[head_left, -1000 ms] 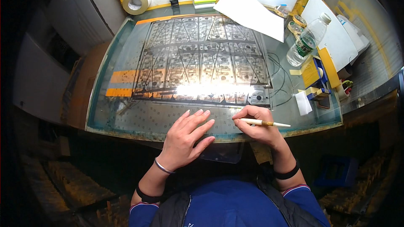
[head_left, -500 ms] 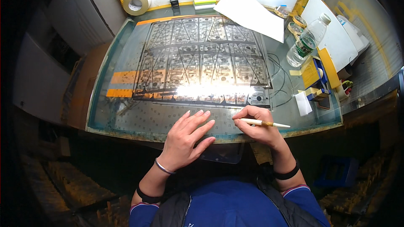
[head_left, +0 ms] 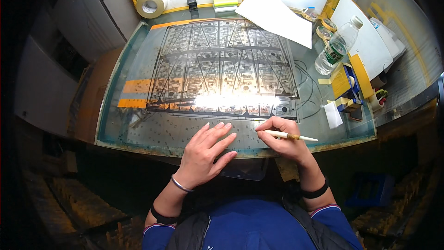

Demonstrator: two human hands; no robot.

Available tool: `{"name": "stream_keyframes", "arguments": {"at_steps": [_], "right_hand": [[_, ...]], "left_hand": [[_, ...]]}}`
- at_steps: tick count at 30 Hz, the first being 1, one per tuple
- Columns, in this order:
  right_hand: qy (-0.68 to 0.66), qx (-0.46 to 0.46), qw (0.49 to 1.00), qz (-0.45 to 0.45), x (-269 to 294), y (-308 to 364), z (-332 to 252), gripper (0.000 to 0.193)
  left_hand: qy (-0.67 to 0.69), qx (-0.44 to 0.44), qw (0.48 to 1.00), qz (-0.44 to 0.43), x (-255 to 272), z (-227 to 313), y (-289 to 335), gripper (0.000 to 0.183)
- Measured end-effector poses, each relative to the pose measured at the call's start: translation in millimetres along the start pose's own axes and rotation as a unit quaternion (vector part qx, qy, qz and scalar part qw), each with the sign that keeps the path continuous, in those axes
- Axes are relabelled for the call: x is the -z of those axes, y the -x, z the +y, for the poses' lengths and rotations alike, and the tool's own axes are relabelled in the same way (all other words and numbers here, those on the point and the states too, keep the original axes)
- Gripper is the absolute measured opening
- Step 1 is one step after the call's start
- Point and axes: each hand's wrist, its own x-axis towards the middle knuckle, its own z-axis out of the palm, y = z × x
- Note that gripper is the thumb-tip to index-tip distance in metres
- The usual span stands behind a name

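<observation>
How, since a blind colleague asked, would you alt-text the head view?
A bare right hand holds a slender white pen-like tool beside an open bare left hand, at a glossy grey table bearing a rectangular dark-patterned sheet.

The view I watched came from the head of the person (head_left: pixel 259 222), from the left camera of a side-by-side pair, facing steeply down and forward. It sat near enough that the left hand (head_left: pixel 202 153) and right hand (head_left: pixel 286 142) fell around mid-picture, the bench (head_left: pixel 115 127) spreading beyond, bowed by the fisheye.
</observation>
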Motion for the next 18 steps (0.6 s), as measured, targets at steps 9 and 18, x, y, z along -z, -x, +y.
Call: {"name": "stream_keyframes", "arguments": {"at_steps": [9, 18], "right_hand": [[0.005, 0.004, 1.0, 0.002, 0.2, -0.1, 0.4, 0.013], [-0.001, 0.01, 1.0, 0.0, 0.2, -0.2, 2.0, 0.013]], "left_hand": [[-0.003, 0.001, 1.0, -0.003, -0.2, -0.1, 0.4, 0.039], [-0.004, 0.0, 1.0, -0.002, -0.2, 0.2, 0.3, 0.039]]}}
